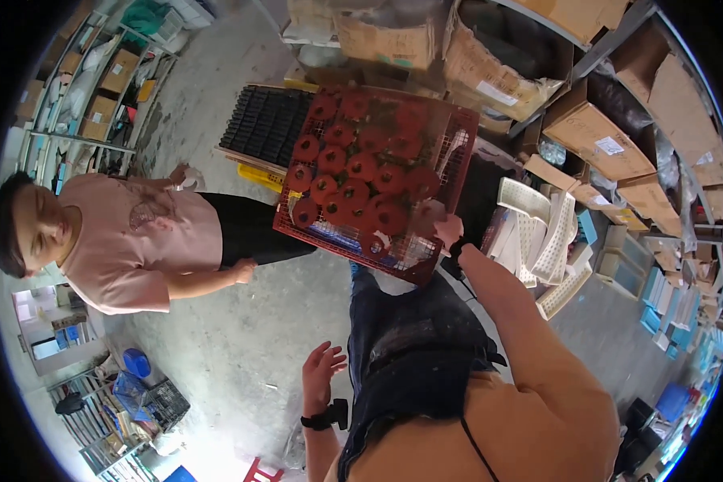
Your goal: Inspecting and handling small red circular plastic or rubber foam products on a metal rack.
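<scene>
A red plastic mesh crate (462, 136) stands in front of me, with several red ring-shaped pieces (361, 166) lying in it, each with a round hole. My right hand (450, 231) is at the crate's near right side, its fingers drawn together beside a pale, see-through patch (427, 215). What the fingers hold is too blurred to make out. My left hand (323, 373) hangs low at my left side, fingers apart, holding nothing and away from the crate.
A person in a pink shirt (144, 233) stands left of the crate. Behind it lies a ribbed black tray (266, 124) over a yellow crate (258, 177). Cream perforated trays (550, 233) are heaped at the right. Shelves with cardboard boxes (602, 132) line the far right.
</scene>
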A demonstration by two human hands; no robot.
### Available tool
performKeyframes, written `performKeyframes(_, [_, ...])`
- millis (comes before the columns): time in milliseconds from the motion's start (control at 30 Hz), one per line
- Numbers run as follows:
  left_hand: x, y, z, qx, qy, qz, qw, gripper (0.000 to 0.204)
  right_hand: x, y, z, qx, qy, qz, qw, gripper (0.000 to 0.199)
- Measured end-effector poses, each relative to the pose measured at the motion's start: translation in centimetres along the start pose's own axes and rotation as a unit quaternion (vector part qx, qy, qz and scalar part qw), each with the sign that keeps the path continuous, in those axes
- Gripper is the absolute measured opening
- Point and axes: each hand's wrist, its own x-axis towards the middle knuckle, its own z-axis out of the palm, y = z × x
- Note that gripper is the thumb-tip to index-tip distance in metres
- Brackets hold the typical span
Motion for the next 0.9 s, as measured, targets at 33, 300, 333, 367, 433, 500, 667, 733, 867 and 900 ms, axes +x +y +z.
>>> performKeyframes(33, [0.1,-0.1,-0.1,0.004,-0.002,-0.002,1.0,0.045,0.4,0.2,-0.2,-0.174,0.001,-0.034,0.984,0.036])
performKeyframes(300, [-0.1,0.0,-2.1,-0.01,0.033,-0.026,0.999,0.046,-8.7,-4.0,3.8,-0.127,0.248,-0.053,0.959,0.027])
performKeyframes(333, [0.1,0.2,-2.2,-0.007,0.036,-0.029,0.999,0.047,-9.0,-3.5,4.6,-0.23,0.171,-0.105,0.952,0.034])
performKeyframes(367, [0.2,0.5,-2.3,-0.003,0.032,-0.031,0.999,0.047,-9.4,-3.1,5.4,-0.328,0.089,-0.155,0.928,0.041])
performKeyframes(433, [0.2,1.1,-2.6,-0.015,0.036,-0.032,0.999,0.045,-10.5,-3.4,8.0,-0.264,0.015,-0.141,0.954,0.048])
performKeyframes(500, [0.3,1.3,-3.1,-0.002,0.037,-0.034,0.999,0.045,-11.2,-4.4,10.6,-0.195,-0.056,-0.128,0.971,0.054])
performKeyframes(667, [0.2,1.8,-4.5,0.002,0.049,-0.038,0.998,0.046,-11.1,-6.0,15.6,-0.198,-0.009,0.091,0.976,0.058])
performKeyframes(733, [0.1,1.7,-5.4,0.005,0.058,-0.042,0.997,0.046,-10.7,-6.8,17.1,-0.244,0.017,0.077,0.967,0.059])
performKeyframes(867, [0.3,1.9,-6.5,0.002,0.07,-0.059,0.996,0.045,-9.9,-7.0,18.3,-0.204,0.033,0.193,0.959,0.065])
performKeyframes(900, [0.4,1.9,-6.7,0.002,0.071,-0.06,0.996,0.045,-9.7,-6.9,18.2,-0.232,0.023,0.18,0.956,0.064])
